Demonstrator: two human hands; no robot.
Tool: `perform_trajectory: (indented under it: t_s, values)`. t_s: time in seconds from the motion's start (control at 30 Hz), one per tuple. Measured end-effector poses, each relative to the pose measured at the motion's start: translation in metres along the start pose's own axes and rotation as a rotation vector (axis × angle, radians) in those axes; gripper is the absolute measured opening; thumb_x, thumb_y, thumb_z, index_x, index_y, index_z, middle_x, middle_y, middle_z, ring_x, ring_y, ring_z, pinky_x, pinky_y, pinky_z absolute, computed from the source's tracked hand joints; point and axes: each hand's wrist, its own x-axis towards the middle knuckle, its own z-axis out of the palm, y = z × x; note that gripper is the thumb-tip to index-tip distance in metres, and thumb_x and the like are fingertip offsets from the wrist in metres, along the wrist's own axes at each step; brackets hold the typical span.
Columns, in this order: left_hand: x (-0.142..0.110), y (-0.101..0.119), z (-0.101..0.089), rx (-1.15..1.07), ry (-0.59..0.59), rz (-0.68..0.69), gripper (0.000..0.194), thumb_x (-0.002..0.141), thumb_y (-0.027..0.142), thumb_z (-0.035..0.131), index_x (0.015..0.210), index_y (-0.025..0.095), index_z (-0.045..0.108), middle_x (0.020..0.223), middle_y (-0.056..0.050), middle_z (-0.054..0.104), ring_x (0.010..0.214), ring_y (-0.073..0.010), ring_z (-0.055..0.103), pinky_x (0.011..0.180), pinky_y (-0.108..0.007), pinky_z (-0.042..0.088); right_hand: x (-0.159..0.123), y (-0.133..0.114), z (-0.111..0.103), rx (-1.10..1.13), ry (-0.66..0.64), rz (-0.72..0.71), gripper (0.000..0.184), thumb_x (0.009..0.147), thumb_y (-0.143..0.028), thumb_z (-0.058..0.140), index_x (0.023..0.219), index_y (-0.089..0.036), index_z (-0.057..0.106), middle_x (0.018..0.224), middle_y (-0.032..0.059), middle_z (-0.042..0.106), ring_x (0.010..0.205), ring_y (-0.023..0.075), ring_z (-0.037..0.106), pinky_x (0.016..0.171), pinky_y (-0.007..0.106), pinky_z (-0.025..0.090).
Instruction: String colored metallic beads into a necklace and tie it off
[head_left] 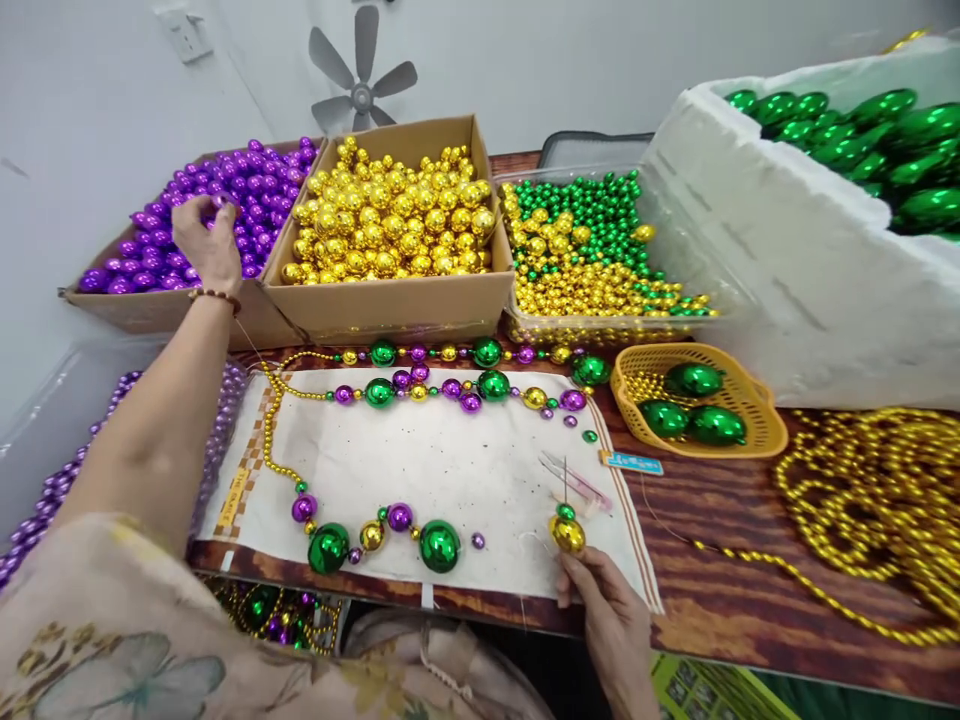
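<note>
My left hand (210,240) is over the box of purple beads (259,215), thumb and fingers pinched on a small purple bead. Near the front edge of the white cloth (360,450), my right hand (604,610) holds an upright needle (565,480). A gold bead (568,533) and a small green bead (565,511) are threaded on it. Strung purple, green and gold beads (328,548) curve along the left and front of the cloth. More strung beads (493,385) run along its back. Behind the needle lie small thread snips (577,485).
A box of gold beads (390,220), a clear tub of green and gold beads (600,240) and a white foam box (810,210) line the back. An orange basket (765,430) holds large green beads. Gold bead strands (862,500) lie at right.
</note>
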Motion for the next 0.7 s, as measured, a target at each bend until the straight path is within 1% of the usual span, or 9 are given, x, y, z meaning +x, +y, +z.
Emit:
perform_trajectory:
  t_s: [0.03,0.07,0.2,0.27,0.33,0.4,0.5,0.6,0.7]
  values:
    - [-0.023,0.021,-0.002,0.004,0.041,0.015,0.017,0.094,0.027,0.069,0.096,0.01,0.066,0.092,0.002,0.066,0.089,-0.0118,0.042,0.101,-0.036,0.039,0.0,0.0,0.0,0.008,-0.009,-0.008,0.037,0.076,-0.051,0.08,0.08,-0.017,0.066,0.056,0.0,0.06,0.045,0.0125,0.052,0.046,0.024,0.047]
    - [-0.053,0.042,-0.003,-0.017,-0.026,0.069,0.021,0.09,0.028,0.072,0.102,0.012,0.066,0.099,0.001,0.066,0.092,-0.0129,0.046,0.1,-0.037,0.04,-0.001,0.0,0.0,0.012,-0.019,-0.015,0.036,0.078,-0.05,0.079,0.08,-0.017,0.065,0.056,-0.0001,0.06,0.045,0.0122,0.052,0.046,0.023,0.047]
    - [-0.203,0.113,0.006,-0.225,-0.635,0.309,0.021,0.085,0.038,0.075,0.096,0.02,0.071,0.095,-0.004,0.068,0.091,-0.0187,0.06,0.086,-0.036,0.049,-0.003,0.001,-0.001,0.015,-0.042,-0.051,0.03,0.082,-0.045,0.077,0.08,-0.017,0.065,0.056,-0.0007,0.06,0.045,0.0112,0.052,0.046,0.022,0.047]
    - [-0.264,0.131,0.016,-0.251,-0.894,0.281,0.018,0.091,0.034,0.066,0.103,0.021,0.07,0.107,-0.008,0.067,0.094,-0.0203,0.063,0.083,-0.035,0.051,-0.004,0.001,-0.001,0.023,-0.055,-0.062,0.028,0.083,-0.043,0.076,0.081,-0.018,0.065,0.056,-0.001,0.06,0.046,0.011,0.053,0.047,0.021,0.047]
    - [-0.3,0.137,0.024,-0.213,-1.057,0.188,0.019,0.092,0.029,0.064,0.108,0.022,0.07,0.114,-0.01,0.065,0.098,-0.023,0.063,0.085,-0.037,0.05,-0.005,0.002,-0.002,0.041,-0.065,-0.069,0.026,0.083,-0.042,0.075,0.081,-0.018,0.065,0.056,-0.0012,0.06,0.046,0.0111,0.053,0.047,0.021,0.047]
    - [-0.312,0.138,0.029,-0.188,-1.11,0.072,0.021,0.089,0.026,0.066,0.11,0.022,0.069,0.115,-0.011,0.062,0.1,-0.0248,0.061,0.088,-0.04,0.049,-0.006,0.003,-0.002,0.067,-0.075,-0.076,0.024,0.083,-0.04,0.075,0.081,-0.018,0.065,0.056,-0.0014,0.061,0.045,0.0112,0.053,0.046,0.022,0.047]
    - [-0.306,0.143,0.024,-0.28,-1.004,-0.198,0.029,0.083,0.03,0.073,0.11,0.022,0.068,0.109,-0.009,0.059,0.1,-0.0246,0.057,0.092,-0.041,0.047,-0.005,0.005,-0.003,0.091,-0.093,-0.093,0.021,0.084,-0.038,0.074,0.083,-0.018,0.066,0.057,-0.0014,0.062,0.046,0.011,0.054,0.047,0.021,0.047]
    - [-0.298,0.159,0.011,-0.604,-0.891,-0.721,0.02,0.089,0.033,0.064,0.104,0.02,0.066,0.105,-0.008,0.058,0.092,-0.0202,0.059,0.083,-0.036,0.05,-0.005,0.008,-0.003,0.097,-0.111,-0.105,0.02,0.085,-0.037,0.073,0.084,-0.018,0.067,0.058,-0.0012,0.062,0.048,0.0109,0.055,0.049,0.021,0.047]
    - [-0.298,0.182,-0.002,-1.009,-0.919,-1.18,0.015,0.089,0.023,0.06,0.1,0.014,0.067,0.103,-0.01,0.063,0.089,-0.0182,0.063,0.077,-0.032,0.052,-0.005,0.007,-0.003,0.103,-0.128,-0.096,0.02,0.085,-0.037,0.072,0.084,-0.018,0.067,0.058,-0.0012,0.062,0.048,0.0116,0.055,0.049,0.022,0.048]
